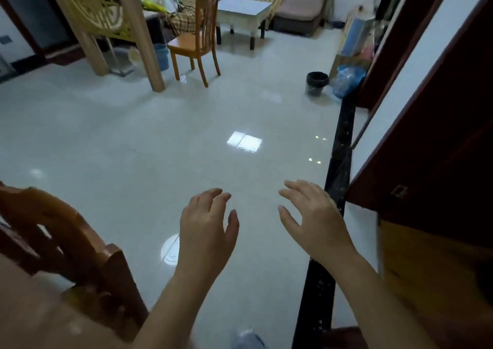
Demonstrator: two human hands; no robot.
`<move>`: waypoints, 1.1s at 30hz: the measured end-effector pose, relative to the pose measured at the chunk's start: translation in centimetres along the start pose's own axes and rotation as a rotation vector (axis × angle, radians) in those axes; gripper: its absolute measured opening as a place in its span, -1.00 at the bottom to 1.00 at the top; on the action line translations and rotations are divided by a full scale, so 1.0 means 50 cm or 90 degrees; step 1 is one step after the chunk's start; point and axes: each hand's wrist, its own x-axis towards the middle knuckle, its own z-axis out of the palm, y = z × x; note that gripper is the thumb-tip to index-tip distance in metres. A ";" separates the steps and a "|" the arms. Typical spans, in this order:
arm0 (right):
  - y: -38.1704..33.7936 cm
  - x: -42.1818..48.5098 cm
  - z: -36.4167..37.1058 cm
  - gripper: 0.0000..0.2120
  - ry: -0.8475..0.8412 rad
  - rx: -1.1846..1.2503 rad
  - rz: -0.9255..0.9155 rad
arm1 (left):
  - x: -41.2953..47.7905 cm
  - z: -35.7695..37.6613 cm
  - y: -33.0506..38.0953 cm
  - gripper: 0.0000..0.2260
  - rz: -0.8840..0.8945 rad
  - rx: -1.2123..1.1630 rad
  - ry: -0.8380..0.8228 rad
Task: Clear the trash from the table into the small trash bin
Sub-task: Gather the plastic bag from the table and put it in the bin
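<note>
My left hand [206, 228] and my right hand [312, 220] hover side by side over the shiny tiled floor, palms down, fingers spread, holding nothing. A small black trash bin [316, 83] lined with a black bag stands on the floor far ahead to the right, by the wall. A wooden table's corner [40, 316] shows at the bottom left. No trash on it is visible from here.
A wooden chair back [69, 244] stands close on my left. A dark wooden door or cabinet [432, 161] fills the right side. Ahead are another wooden chair [194, 44], a pillar [138, 31], a low white table [242, 15], a blue bucket [162, 56] and a blue plastic bag [346, 80].
</note>
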 end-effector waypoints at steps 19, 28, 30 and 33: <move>0.099 0.686 0.279 -0.68 -0.038 0.108 -0.233 | 0.502 0.144 -0.234 -0.67 -0.199 0.200 0.106; -0.057 0.951 0.462 -0.77 -0.106 0.214 -0.415 | 0.598 0.092 -0.413 -0.68 -0.395 0.290 0.192; -0.104 0.986 0.515 -0.77 -0.126 0.230 -0.451 | 0.601 0.082 -0.464 -0.67 -0.448 0.305 0.188; -0.185 1.042 0.603 -0.76 -0.147 0.250 -0.493 | 0.619 0.064 -0.563 -0.65 -0.499 0.312 0.192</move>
